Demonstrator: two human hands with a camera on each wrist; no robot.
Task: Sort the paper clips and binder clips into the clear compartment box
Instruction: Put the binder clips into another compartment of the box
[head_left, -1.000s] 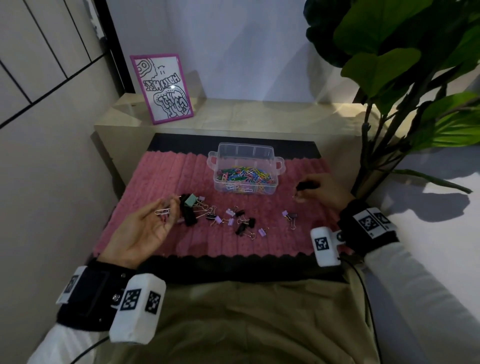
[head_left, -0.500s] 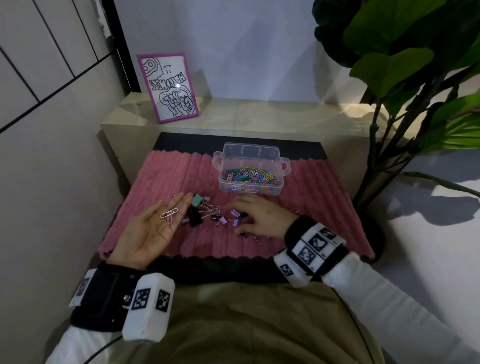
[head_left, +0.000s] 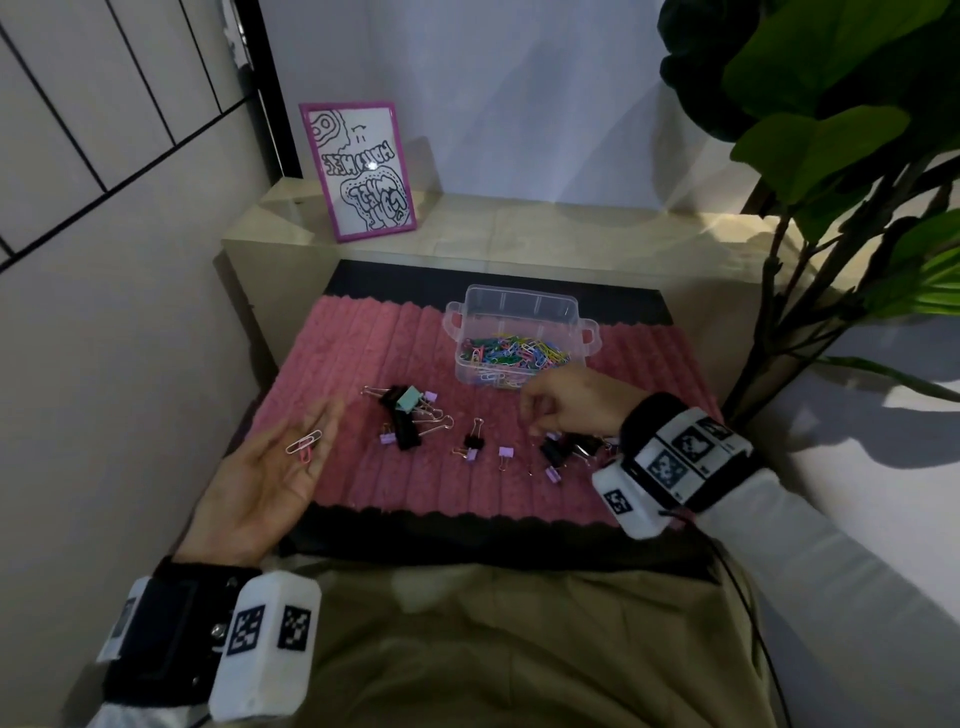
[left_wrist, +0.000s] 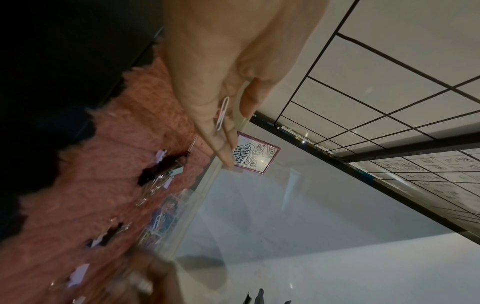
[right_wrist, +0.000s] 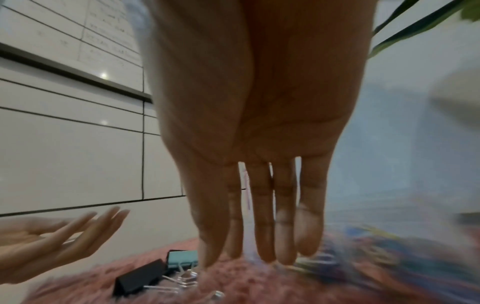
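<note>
A clear box (head_left: 519, 312) with coloured paper clips (head_left: 514, 353) in it stands at the back of the pink mat (head_left: 358, 358). Black, purple and teal binder clips (head_left: 408, 415) lie scattered in front of it. My left hand (head_left: 291, 467) is palm up over the mat's left edge, fingers straight, with a white and a pink paper clip (head_left: 304, 444) lying on them; the white paper clip (left_wrist: 223, 113) shows in the left wrist view. My right hand (head_left: 566, 408) hovers before the box, its fingers (right_wrist: 259, 216) pointing down at the mat and holding nothing, above black binder clips (head_left: 556, 451).
A pink-framed drawing (head_left: 363, 171) leans on the beige ledge (head_left: 545, 228) behind the mat. A large-leafed plant (head_left: 831, 156) stands to the right. A panelled wall (head_left: 104, 208) closes the left side. My olive-clad lap (head_left: 493, 649) is at the near edge.
My right hand, gripping a black binder clip at the right a second ago, swept left over the scattered clips and now hovers empty before the box. The left hand has stayed palm up.
</note>
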